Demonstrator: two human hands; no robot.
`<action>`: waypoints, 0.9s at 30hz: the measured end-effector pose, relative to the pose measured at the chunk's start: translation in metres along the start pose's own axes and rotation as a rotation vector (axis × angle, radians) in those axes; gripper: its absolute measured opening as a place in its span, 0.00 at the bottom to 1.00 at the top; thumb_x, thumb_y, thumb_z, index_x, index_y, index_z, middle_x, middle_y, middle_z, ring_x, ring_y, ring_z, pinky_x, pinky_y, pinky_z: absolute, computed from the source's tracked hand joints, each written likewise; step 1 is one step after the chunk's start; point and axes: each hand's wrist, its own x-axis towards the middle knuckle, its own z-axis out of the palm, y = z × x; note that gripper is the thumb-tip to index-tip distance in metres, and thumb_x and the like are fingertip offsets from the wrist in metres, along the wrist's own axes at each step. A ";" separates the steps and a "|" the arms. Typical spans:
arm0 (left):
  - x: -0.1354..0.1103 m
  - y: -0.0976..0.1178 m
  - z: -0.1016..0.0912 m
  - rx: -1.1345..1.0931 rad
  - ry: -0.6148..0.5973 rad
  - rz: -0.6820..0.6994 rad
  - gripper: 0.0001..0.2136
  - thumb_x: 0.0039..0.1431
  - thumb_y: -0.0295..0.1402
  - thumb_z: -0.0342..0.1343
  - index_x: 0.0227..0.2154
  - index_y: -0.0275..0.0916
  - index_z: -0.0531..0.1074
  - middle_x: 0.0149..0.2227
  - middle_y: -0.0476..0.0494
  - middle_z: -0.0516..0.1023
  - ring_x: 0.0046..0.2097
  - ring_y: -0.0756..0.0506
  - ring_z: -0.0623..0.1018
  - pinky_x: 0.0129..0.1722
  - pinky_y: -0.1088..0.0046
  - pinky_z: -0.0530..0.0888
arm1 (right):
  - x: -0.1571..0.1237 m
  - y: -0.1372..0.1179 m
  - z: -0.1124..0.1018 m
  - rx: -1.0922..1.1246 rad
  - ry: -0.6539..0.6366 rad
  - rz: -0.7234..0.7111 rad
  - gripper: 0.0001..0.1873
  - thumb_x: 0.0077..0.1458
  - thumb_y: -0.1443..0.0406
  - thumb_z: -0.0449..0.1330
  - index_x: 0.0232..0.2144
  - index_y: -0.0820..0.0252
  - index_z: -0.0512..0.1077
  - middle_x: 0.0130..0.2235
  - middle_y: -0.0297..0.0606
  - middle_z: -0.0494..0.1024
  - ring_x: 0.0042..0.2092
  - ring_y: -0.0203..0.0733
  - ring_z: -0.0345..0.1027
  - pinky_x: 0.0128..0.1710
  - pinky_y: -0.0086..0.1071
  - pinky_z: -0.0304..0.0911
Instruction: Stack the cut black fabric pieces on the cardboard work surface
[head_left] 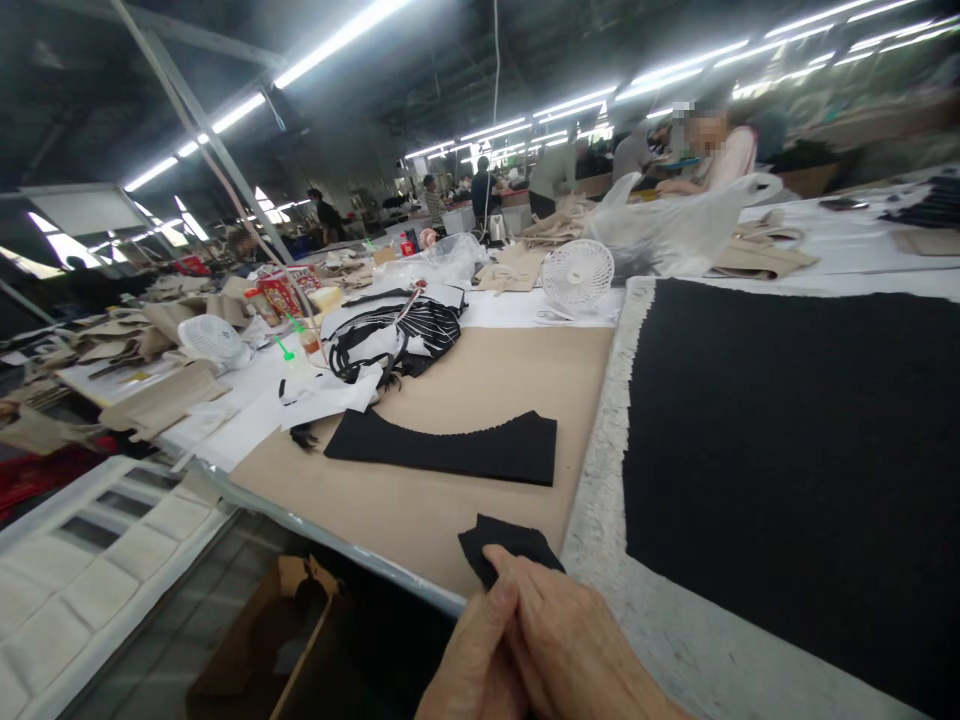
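Observation:
Close together at the table's front edge, my left hand [480,650] and my right hand [562,625] both grip a small black fabric piece [510,537]. The fingers are closed, with a thumb or fingertip pressed on top of the cloth; part of the piece is hidden under the hands. Just beyond lies a larger black fabric panel [450,450] with a curved upper edge, flat on tan paper [510,370]. To the right, a wide black cloth sheet [787,460] rests on a pale grey board [600,530].
A small white fan [577,275] stands behind the tan paper, near a clear plastic bag [645,230]. Black striped material [427,330] is heaped at the back left beside a green-tipped bottle [296,365]. Below the table edge sits a cardboard box [262,640]. People work further back.

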 end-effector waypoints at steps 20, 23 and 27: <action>0.007 0.025 -0.016 -0.161 -0.085 -0.152 0.19 0.56 0.44 0.55 0.40 0.34 0.79 0.44 0.38 0.80 0.55 0.38 0.73 0.59 0.62 0.65 | -0.035 0.001 0.049 -0.229 0.173 -0.085 0.21 0.60 0.72 0.49 0.54 0.67 0.68 0.30 0.36 0.71 0.31 0.39 0.61 0.33 0.37 0.50; 0.007 0.027 -0.015 -0.179 -0.118 -0.150 0.19 0.58 0.44 0.54 0.43 0.33 0.78 0.45 0.38 0.80 0.55 0.38 0.73 0.59 0.63 0.64 | -0.036 0.002 0.047 -0.173 0.197 -0.075 0.20 0.62 0.70 0.48 0.53 0.63 0.70 0.34 0.38 0.74 0.35 0.40 0.65 0.37 0.37 0.52; 0.006 0.026 -0.015 -0.217 -0.112 -0.146 0.18 0.57 0.43 0.56 0.43 0.34 0.78 0.46 0.39 0.79 0.55 0.39 0.73 0.59 0.65 0.64 | -0.032 0.007 0.043 -0.090 0.302 -0.069 0.17 0.63 0.70 0.48 0.48 0.57 0.73 0.38 0.38 0.77 0.41 0.41 0.67 0.43 0.39 0.53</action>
